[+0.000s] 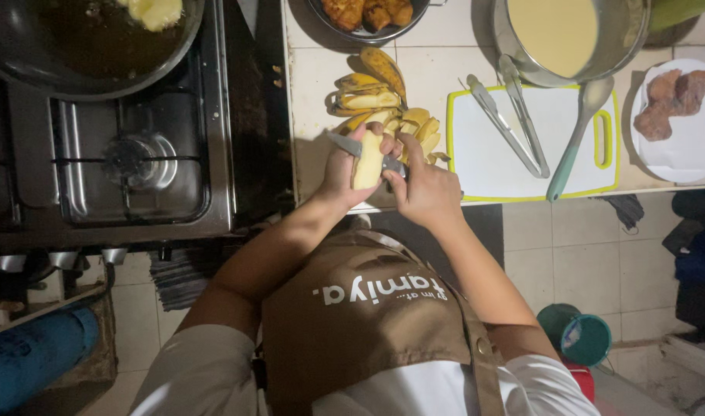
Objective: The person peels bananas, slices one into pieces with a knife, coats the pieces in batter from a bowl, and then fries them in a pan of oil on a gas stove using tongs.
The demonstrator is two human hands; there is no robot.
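Work in hand: slicing a peeled banana (367, 162) with a knife (345, 144) over the near edge of the bench (310, 85).

Left of the hands: a stove (129, 162) with a pan (83, 46) of dark oil; one pale piece (156, 11) sits in it, frying. The burner nearest the hands is bare. A dark gap separates stove and bench.

Left hand (341, 173): closed round the banana, holding it upright, off the bench top. Right hand (426, 189): closed on the knife handle, blade laid across the fruit, tip pointing toward the stove. The two hands touch at the banana. How deep the cut has gone cannot be told in this dim view.

Just beyond the hands: a heap of peels and fruit (379, 96), some apparently unpeeled. Further beyond, a bowl (368, 15) of browned fried pieces.

Right of the hands: a white board (491, 154) carrying tongs (510, 123) and a spoon (572, 146); a pot of pale batter (557, 35); far right, a plate (691, 146) with brown pieces.

Judgement: several pieces fried, one frying, one being cut, more fruit waiting; roughly midway.

Room: the hands work at the bench lip, with open floor beneath. The heap crowds them beyond; the board lies close on the right. The bare part of the board is the nearest free surface.
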